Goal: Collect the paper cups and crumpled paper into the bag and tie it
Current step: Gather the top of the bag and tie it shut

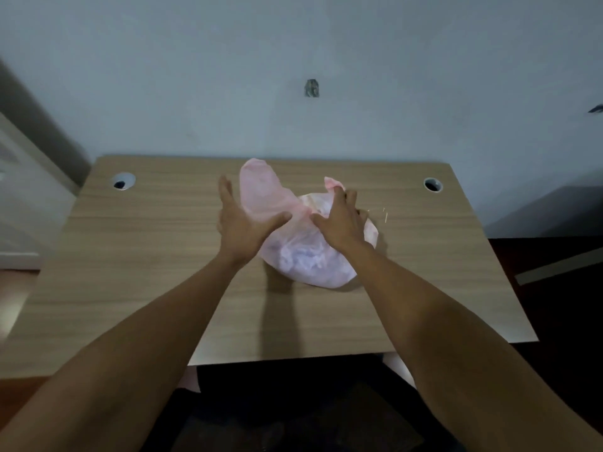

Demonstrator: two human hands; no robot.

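Head view: a wood-grain worktop (pixel 137 256) stands against a pale blue wall (pixel 293 44). On it lies a filled pink bag (pixel 303 256); left hand (pixel 241 223) and right hand (pixel 339 220), fingers extended, touch its upright handles.

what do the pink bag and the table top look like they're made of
Pink bag: thin, crinkly plastic film by the look, translucent, with pale contents showing through. Table top: probably wood-grain laminate over board, matte, with uniform straight streaks and round cable holes.
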